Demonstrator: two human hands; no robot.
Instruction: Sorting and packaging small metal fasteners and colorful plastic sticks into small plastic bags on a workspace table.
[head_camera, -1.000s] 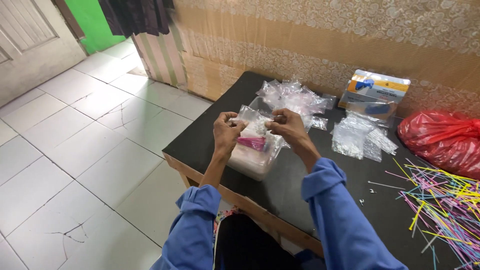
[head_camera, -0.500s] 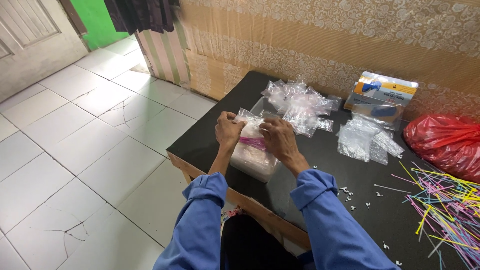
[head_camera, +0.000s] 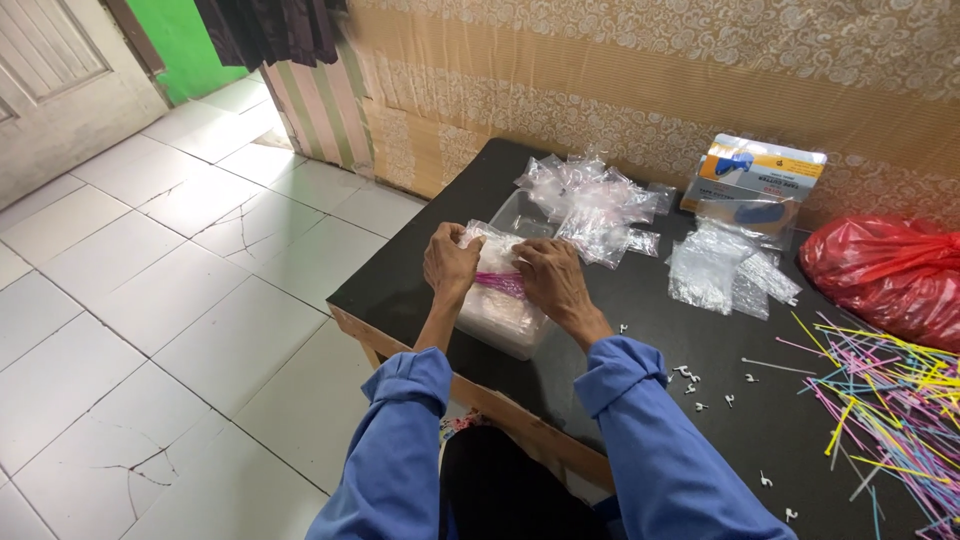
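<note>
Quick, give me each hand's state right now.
Left hand: fingers closed on the clear plastic bag.
Right hand: fingers closed on the same bag.

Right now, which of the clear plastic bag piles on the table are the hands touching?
The nearest one: the filled clear bag with a pink strip, at the table's front edge under both hands. The other piles lie farther back, untouched.

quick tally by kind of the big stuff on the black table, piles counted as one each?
Clear container under left hand and right hand: 1
Heaps of clear bags, and: 2
Printed box: 1
Red bag: 1
Pile of coloured straws: 1
Total: 6
</note>
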